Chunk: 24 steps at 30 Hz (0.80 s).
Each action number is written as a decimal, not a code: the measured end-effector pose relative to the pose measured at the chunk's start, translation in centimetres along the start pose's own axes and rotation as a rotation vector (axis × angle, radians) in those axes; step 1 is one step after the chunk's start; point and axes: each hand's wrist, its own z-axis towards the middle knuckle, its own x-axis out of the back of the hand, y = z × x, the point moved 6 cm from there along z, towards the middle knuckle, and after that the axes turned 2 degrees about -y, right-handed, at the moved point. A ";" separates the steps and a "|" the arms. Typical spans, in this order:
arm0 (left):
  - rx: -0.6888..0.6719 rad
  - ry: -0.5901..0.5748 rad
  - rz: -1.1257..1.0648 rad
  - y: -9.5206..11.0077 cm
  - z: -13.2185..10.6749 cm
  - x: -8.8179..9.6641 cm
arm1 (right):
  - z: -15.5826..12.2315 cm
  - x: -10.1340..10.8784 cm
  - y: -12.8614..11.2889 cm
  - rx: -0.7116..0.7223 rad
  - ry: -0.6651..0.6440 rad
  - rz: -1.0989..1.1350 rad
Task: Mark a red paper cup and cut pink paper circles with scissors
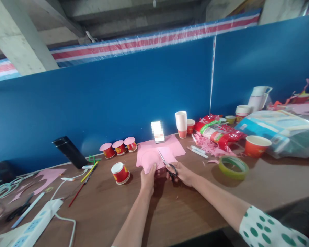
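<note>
A piece of pink paper (149, 160) is pinched at its lower edge by my left hand (148, 178). My right hand (181, 173) grips black-handled scissors (172, 170), their blades pointing up and left against the paper's right side. A faint round outline seems to show on the paper. Under and behind it lie larger pink sheets (173, 144) on the table. To the left of my hands an upside-down red paper cup (120, 173) stands, and behind it are several short red cups with pink tops (119, 148).
Stacked white paper cups (181, 120), a red plastic packet (218, 132), pink scraps, markers (198, 151), a tape roll (233, 168) and an orange cup (257, 146) are on the right. A black bottle (69, 151), power strip (38, 224) and other scissors (20, 207) lie left. A blue partition (118, 103) rises behind.
</note>
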 end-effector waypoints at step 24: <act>-0.178 0.058 0.443 1.1 0.5 0.9 | -0.9 0.3 0.6 -0.229 -0.125 0.226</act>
